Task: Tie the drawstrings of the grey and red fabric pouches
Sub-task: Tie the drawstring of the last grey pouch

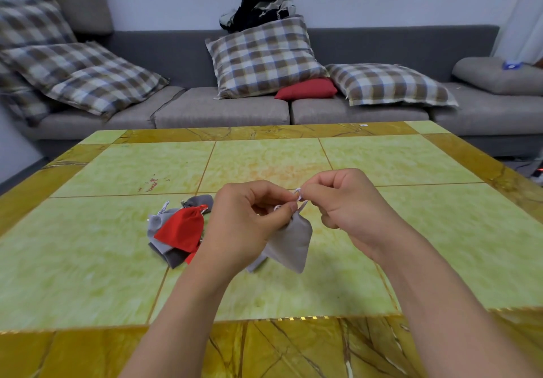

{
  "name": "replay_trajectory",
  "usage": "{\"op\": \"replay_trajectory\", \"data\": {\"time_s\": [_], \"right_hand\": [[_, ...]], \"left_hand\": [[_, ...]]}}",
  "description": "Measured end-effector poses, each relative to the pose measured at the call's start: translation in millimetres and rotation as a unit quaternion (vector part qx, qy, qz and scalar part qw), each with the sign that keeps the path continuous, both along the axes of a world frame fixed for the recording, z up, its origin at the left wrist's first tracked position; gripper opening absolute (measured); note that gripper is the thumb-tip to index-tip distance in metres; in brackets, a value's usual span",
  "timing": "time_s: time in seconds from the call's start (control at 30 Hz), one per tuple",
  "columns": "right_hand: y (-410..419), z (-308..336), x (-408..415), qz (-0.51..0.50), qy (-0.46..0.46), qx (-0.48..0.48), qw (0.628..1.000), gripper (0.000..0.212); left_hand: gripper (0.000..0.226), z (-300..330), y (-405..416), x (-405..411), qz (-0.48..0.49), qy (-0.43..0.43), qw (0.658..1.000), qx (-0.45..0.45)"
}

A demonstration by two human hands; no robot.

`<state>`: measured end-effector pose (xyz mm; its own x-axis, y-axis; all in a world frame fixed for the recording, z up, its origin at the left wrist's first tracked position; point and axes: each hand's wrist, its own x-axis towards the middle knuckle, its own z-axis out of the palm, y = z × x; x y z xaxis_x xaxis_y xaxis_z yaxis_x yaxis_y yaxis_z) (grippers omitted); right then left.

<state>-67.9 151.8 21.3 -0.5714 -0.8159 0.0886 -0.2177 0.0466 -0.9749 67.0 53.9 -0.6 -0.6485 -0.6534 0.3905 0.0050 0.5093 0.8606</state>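
Presently we hold a light grey fabric pouch [292,241] above the middle of the green marble-patterned table [382,230], our left hand [246,225] and right hand [343,204] each pinching its white drawstring [298,197]. Left of it, a red fabric pouch [182,229] lies atop several grey pouches [164,239].

A table [382,160] stands in front of a sofa [223,110]. Above its near middle, the left hand [249,225] and right hand [349,204] sit side by side, each pinching a drawstring [298,197] between them; a pouch [291,242] hangs below. Left of the left hand, a heap of pouches [179,230] lies on the table. Cushions [264,57] rest on the sofa, with clothing [261,9] on top of the middle one
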Motion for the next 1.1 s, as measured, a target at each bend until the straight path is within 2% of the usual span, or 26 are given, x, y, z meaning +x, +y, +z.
{"op": "replay_trajectory", "data": {"time_s": [0.07,0.17,0.27,0.37,0.43,0.53,0.6,0.67,0.77,0.87,1.0,1.1], "right_hand": [[0,-1,-1,0.005,-0.019,0.005,1.0,0.018],[2,1,-4,0.017,0.004,0.013,1.0,0.016],[8,5,-7,0.055,0.062,0.027,0.996,0.016],[16,9,-15,0.086,0.156,0.07,0.981,0.017],[18,12,-18,0.09,0.205,0.072,0.972,0.015],[17,17,-10,0.129,0.26,0.08,0.954,0.011],[15,18,-5,0.13,0.306,0.094,0.938,0.013],[12,17,-3,0.119,0.326,0.089,0.934,0.013],[11,13,-6,0.105,0.284,0.038,0.952,0.014],[13,8,-13,0.077,0.209,-0.01,0.975,0.013],[12,3,-14,0.078,0.118,-0.046,0.989,0.014],[7,-1,-13,0.065,0.079,-0.073,0.992,0.011]], "left_hand": [[0.011,-1,0,-1,-0.006,0.007,1.0,0.018],[0.011,2,3,-1,-0.025,0.023,0.996,0.081],[0.02,5,2,2,-0.025,0.036,0.989,0.145],[0.02,7,0,3,0.002,0.04,0.988,0.151],[0.02,6,0,3,0.018,0.019,0.992,0.123],[0.021,1,2,0,0.035,-0.052,0.998,0.009],[0.023,-1,6,-1,0.019,-0.106,0.992,-0.059],[0.026,-2,8,-2,-0.025,-0.128,0.989,-0.065],[0.035,0,10,-2,-0.09,-0.121,0.988,-0.012],[0.042,3,10,-1,-0.131,-0.071,0.986,0.076],[0.041,6,10,1,-0.154,-0.031,0.98,0.125],[0.042,5,10,-1,-0.133,0.0,0.982,0.134]]}}
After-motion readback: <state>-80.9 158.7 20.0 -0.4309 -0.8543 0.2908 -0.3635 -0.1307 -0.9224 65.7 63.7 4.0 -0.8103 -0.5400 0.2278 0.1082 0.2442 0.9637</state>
